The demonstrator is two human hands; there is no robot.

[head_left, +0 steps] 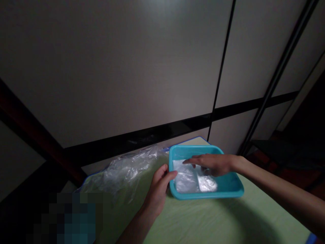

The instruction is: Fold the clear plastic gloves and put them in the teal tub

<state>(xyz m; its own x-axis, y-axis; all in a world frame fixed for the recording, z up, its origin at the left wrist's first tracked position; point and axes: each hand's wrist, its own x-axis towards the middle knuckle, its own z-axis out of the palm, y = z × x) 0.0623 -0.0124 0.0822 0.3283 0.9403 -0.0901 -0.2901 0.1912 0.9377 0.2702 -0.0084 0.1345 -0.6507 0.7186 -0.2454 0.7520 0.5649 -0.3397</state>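
A turquoise plastic tray (208, 195) rests on the green tabletop, tilted slightly in view. My left hand (159, 186) grips its left rim, thumb over the edge and fingers outside. Inside lie clear plastic packets (186, 179), flat and shiny, side by side toward the tray's left half. My right hand (214, 164) reaches over the tray from the right, fingers stretched out above the packets. Whether its fingertips touch them I cannot tell.
Crumpled clear plastic wrap (132, 169) lies on the green tabletop (188, 223) left of the tray. Behind stands a pale wardrobe (127, 74) with a dark horizontal band, close to the table's far edge. A blurred patch covers the lower left.
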